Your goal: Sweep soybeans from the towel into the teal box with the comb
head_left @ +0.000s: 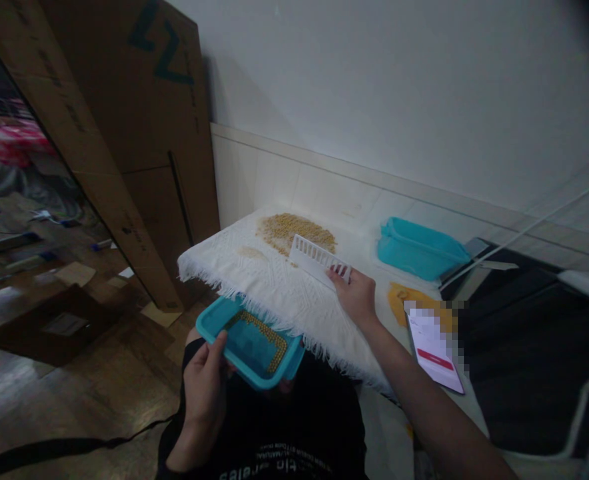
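My left hand [204, 380] is closed on the left rim of a teal plastic tray [257, 381], which sits tilted just below the table's front edge, above my lap. Round yellowish beans [278, 353] line parts of the tray's floor. Over the table, my right hand [357, 293] grips the right end of a white slotted plastic strip [314, 260]. The strip's far end is beside a spread pile of yellowish beans [287, 227] on the white fringed cloth [274, 293]. A smaller pale patch of grains [251, 253] lies nearer the front.
A second teal container [419, 253] stands at the back right. In front of it are something orange-yellow [397, 300] and a lit phone [437, 360]. Black material [524, 360] and white cables flank the right side. A tall cardboard box [139, 133] rises at left.
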{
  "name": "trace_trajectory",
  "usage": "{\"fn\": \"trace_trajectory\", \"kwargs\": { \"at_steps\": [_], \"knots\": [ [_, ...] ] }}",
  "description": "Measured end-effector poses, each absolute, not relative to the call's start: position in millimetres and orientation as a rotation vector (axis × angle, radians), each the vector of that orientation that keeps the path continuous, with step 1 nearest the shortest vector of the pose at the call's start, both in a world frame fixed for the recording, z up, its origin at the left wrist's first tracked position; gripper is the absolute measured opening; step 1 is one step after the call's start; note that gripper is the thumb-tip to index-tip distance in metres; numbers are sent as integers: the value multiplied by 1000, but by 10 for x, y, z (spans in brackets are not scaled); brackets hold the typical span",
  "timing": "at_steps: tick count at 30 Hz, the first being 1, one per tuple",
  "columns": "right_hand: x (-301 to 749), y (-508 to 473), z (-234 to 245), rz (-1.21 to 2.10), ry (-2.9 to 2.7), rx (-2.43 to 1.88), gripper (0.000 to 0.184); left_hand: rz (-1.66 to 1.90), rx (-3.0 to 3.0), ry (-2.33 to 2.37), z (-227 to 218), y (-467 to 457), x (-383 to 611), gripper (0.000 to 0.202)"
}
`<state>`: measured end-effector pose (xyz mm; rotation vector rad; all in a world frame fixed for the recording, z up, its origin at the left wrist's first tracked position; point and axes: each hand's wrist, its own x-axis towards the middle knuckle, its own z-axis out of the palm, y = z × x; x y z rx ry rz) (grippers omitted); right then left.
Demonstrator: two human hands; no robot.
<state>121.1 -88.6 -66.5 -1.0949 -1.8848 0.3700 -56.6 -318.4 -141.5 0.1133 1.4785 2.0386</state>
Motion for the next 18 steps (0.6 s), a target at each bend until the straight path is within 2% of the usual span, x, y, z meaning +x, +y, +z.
{"fn": "trace_trajectory", "kwargs": {
  "at_steps": [18],
  "knots": [
    [1072, -776, -631, 563, -1881, -1036, 35, 2030, 90, 1448, -1430, -3197, -571, 44]
  ]
}}
